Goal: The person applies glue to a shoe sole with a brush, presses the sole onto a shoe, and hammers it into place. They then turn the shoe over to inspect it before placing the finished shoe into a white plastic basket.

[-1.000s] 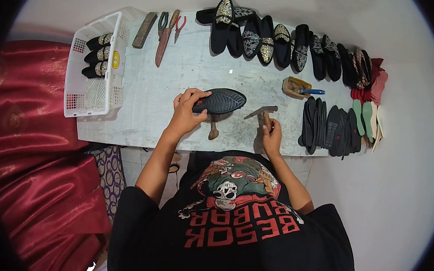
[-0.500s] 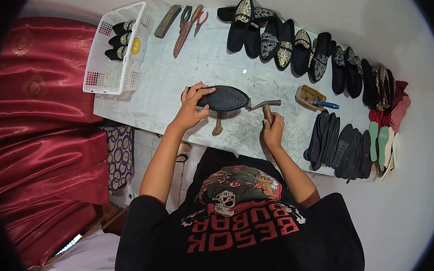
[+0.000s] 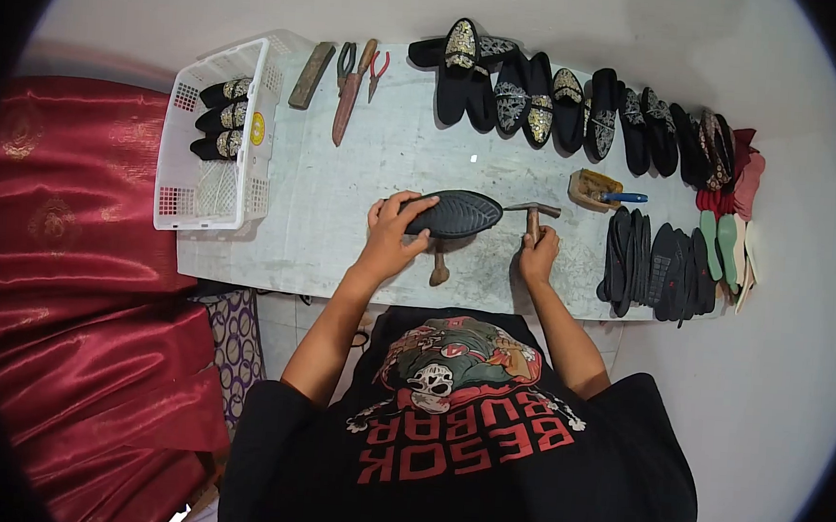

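Note:
My left hand [image 3: 392, 242] is closed around one end of a black shoe [image 3: 459, 214], which lies with its ridged sole facing up. The thumb and fingers pinch it from both edges. Below the shoe, a worn brown foot-shaped piece [image 3: 438, 271] sticks out toward me, its upper part hidden by the shoe. My right hand [image 3: 539, 256] grips a hammer [image 3: 535, 214] by its wooden handle. The thin end of the hammer head points at the shoe's pointed toe, right beside it.
Along the back stand embellished black slip-ons [image 3: 539, 101]. At right are a glue tub [image 3: 587, 192] with a blue-handled brush [image 3: 625, 197], black soles [image 3: 671, 267] and green insoles [image 3: 725, 246]. A white basket [image 3: 247, 179] holding shoes, a sheathed knife [image 3: 348, 108] and red pliers [image 3: 376, 75] occupy the left.
The whole view has shifted a little. The hammer head has turned more level and its tip sits slightly off the shoe's toe. Both hands keep their holds.

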Demonstrator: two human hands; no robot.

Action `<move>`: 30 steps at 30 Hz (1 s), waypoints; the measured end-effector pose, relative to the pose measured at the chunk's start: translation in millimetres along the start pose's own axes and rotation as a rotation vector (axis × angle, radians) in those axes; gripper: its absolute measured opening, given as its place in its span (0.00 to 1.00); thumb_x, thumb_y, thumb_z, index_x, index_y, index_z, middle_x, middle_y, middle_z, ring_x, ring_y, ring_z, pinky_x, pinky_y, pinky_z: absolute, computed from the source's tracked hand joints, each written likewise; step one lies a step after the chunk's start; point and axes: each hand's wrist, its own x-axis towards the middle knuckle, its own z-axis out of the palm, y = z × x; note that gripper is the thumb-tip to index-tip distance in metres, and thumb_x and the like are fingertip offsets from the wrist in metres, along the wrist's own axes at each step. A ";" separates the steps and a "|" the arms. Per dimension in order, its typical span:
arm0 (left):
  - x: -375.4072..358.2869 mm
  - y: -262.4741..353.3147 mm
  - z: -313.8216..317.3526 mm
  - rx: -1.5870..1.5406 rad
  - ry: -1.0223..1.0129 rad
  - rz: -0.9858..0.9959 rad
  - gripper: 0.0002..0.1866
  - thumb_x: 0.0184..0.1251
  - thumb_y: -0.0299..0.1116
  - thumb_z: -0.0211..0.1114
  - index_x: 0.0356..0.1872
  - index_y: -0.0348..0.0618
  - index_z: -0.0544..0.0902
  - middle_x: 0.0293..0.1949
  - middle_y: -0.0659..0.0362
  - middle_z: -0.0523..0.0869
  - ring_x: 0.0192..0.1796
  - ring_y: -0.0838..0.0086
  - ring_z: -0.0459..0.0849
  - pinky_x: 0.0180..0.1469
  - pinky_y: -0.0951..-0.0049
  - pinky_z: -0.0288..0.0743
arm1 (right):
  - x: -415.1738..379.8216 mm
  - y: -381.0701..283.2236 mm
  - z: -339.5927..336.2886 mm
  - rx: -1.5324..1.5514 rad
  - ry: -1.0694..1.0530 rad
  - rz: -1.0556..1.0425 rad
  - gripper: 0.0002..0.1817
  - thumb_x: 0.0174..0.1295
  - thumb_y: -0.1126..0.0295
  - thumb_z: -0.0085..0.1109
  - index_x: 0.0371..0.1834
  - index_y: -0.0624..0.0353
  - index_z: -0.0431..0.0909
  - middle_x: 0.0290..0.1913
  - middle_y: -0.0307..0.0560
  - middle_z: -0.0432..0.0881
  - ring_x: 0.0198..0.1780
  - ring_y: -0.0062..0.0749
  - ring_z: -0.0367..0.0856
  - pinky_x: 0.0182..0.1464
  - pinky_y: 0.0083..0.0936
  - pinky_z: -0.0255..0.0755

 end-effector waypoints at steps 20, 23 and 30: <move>-23.8 -105.4 -6.0 -0.818 -0.082 -0.583 0.38 0.76 0.36 0.66 0.82 0.44 0.59 0.69 0.49 0.75 0.65 0.56 0.82 0.64 0.59 0.78 | -43.2 -176.1 -65.9 0.999 -0.466 0.265 0.28 0.77 0.60 0.61 0.75 0.59 0.70 0.60 0.50 0.81 0.42 0.30 0.87 0.42 0.27 0.82; -20.7 -84.7 -29.0 -1.065 -0.228 -0.768 0.35 0.78 0.40 0.66 0.80 0.45 0.62 0.64 0.54 0.80 0.56 0.64 0.87 0.52 0.65 0.86 | -43.6 -173.3 -52.6 0.834 -0.367 0.202 0.29 0.77 0.63 0.61 0.77 0.61 0.67 0.56 0.51 0.83 0.40 0.31 0.88 0.42 0.27 0.83; -23.8 -107.9 -12.7 -1.130 -0.222 -0.732 0.25 0.79 0.45 0.65 0.69 0.46 0.75 0.53 0.59 0.85 0.50 0.73 0.87 0.47 0.69 0.87 | -38.4 -164.0 -44.1 0.926 -0.348 0.305 0.25 0.75 0.67 0.62 0.72 0.66 0.72 0.45 0.45 0.87 0.40 0.28 0.88 0.41 0.26 0.84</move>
